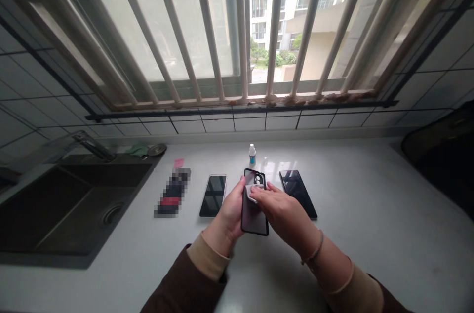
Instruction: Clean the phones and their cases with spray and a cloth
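Observation:
My left hand (232, 208) grips a black-rimmed phone case (255, 224) by its left side, above the counter. Light shows through the camera holes near its top, and its back looks smoky and see-through. With bent fingers, my right hand (283, 207) presses a folded white cloth or tissue (253, 194) onto the upper part of the case. Just beyond the case stands a small white bottle (252, 156) with a blue label. A dark phone (298, 193) lies to the right, and another phone (214, 196) with a pale edge lies to the left.
A pixelated dark item with a red band (172, 194) lies farther left, with a pink slip (178, 163) behind it. The dark sink (85, 234) and its faucet (94, 146) take up the left side. A black object (444, 155) stands at right; a barred window (207, 41) is behind.

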`<move>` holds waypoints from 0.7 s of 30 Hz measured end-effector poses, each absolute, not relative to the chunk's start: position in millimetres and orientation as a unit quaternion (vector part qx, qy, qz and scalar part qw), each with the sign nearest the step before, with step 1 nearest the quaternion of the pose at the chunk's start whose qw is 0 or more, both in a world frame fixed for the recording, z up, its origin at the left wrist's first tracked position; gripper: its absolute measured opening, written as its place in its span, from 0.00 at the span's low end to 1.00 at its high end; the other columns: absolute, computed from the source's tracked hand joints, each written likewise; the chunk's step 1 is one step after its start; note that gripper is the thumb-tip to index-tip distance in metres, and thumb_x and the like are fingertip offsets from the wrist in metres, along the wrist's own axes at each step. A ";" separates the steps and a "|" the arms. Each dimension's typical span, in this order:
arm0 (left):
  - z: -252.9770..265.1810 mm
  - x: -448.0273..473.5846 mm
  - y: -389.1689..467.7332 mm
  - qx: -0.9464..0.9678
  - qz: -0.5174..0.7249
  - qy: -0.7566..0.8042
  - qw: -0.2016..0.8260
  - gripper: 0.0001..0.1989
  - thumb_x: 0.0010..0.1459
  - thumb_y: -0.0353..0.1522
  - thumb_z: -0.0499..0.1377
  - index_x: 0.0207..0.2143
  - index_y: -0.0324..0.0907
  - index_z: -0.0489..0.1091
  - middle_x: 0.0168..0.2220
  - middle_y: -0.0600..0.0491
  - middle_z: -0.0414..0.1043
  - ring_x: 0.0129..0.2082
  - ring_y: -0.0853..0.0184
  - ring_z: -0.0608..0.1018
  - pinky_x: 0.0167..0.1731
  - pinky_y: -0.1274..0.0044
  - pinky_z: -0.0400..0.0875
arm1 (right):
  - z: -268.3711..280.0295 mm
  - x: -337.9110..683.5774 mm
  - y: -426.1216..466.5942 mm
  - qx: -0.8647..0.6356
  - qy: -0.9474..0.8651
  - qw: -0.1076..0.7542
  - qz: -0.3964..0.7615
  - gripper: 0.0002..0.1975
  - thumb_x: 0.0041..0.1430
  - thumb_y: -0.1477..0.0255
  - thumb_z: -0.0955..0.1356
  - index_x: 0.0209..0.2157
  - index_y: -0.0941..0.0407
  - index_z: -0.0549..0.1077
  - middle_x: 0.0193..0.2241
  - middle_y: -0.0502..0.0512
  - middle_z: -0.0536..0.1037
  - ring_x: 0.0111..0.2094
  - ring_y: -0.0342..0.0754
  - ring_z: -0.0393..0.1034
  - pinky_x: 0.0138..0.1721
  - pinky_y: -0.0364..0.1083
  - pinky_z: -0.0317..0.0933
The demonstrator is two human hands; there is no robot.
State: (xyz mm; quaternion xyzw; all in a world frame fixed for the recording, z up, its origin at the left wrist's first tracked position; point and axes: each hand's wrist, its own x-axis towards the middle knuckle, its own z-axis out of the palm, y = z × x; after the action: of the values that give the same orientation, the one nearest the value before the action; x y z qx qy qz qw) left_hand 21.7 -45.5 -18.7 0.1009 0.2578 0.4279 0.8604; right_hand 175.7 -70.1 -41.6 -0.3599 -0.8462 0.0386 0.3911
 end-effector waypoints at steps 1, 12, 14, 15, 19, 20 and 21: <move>-18.3 19.7 -44.0 0.104 0.423 0.263 0.861 0.28 0.75 0.45 0.50 0.50 0.28 0.77 0.43 0.34 0.82 0.45 0.54 0.85 0.55 0.65 0.76 | -41.3 175.3 -70.8 -0.350 -0.852 0.386 0.046 0.16 0.73 0.81 0.63 0.54 0.55 0.78 0.53 0.59 0.85 0.55 0.52 0.81 0.67 0.57 0.67; -17.1 0.9 -34.4 0.127 0.481 0.355 0.791 0.29 0.72 0.49 0.54 0.51 0.29 0.77 0.43 0.35 0.82 0.40 0.56 0.85 0.44 0.69 0.81 | -12.6 173.4 -90.6 -0.391 -0.781 0.357 0.330 0.11 0.75 0.68 0.65 0.47 0.51 0.81 0.36 0.52 0.85 0.34 0.48 0.80 0.37 0.44 0.73; -16.8 1.9 -35.1 0.132 0.471 0.345 0.801 0.27 0.73 0.47 0.54 0.52 0.31 0.77 0.42 0.38 0.83 0.37 0.57 0.85 0.42 0.69 0.81 | -12.1 178.6 -86.8 -0.448 -0.710 0.413 0.353 0.15 0.77 0.64 0.63 0.48 0.52 0.81 0.34 0.53 0.85 0.31 0.48 0.79 0.34 0.44 0.71; -16.8 3.0 -36.0 0.137 0.470 0.343 0.802 0.26 0.73 0.47 0.54 0.53 0.32 0.77 0.41 0.39 0.83 0.36 0.57 0.85 0.42 0.68 0.81 | -12.3 182.2 -84.2 -0.480 -0.672 0.447 0.344 0.16 0.77 0.62 0.63 0.48 0.53 0.80 0.35 0.53 0.85 0.32 0.49 0.79 0.33 0.44 0.71; -19.6 9.8 -42.5 0.173 0.457 0.358 0.795 0.27 0.73 0.47 0.54 0.55 0.34 0.76 0.47 0.35 0.82 0.43 0.54 0.86 0.45 0.66 0.81 | -11.8 196.8 -75.6 -0.577 -0.580 0.540 0.196 0.17 0.76 0.60 0.64 0.51 0.53 0.80 0.41 0.56 0.86 0.41 0.53 0.82 0.43 0.47 0.72; -21.2 11.8 -44.6 0.183 0.446 0.360 0.799 0.28 0.73 0.48 0.53 0.56 0.33 0.76 0.48 0.34 0.82 0.44 0.53 0.86 0.46 0.65 0.81 | -12.0 198.7 -74.5 -0.589 -0.581 0.540 0.153 0.16 0.76 0.61 0.64 0.52 0.53 0.79 0.43 0.57 0.86 0.43 0.54 0.82 0.44 0.47 0.72; -23.2 13.7 -46.7 0.190 0.435 0.360 0.803 0.28 0.73 0.48 0.53 0.57 0.33 0.75 0.49 0.34 0.81 0.45 0.53 0.86 0.46 0.65 0.81 | -12.7 199.4 -73.7 -0.595 -0.592 0.531 0.117 0.16 0.76 0.61 0.64 0.53 0.53 0.79 0.45 0.58 0.86 0.44 0.55 0.82 0.46 0.48 0.72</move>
State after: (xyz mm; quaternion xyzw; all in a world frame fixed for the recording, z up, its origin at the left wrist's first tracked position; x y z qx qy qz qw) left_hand 13.7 -46.7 -23.2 0.1904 0.3595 0.4349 0.8033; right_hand 199.4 -73.7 -12.7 -0.5945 -0.5922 0.1168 0.5312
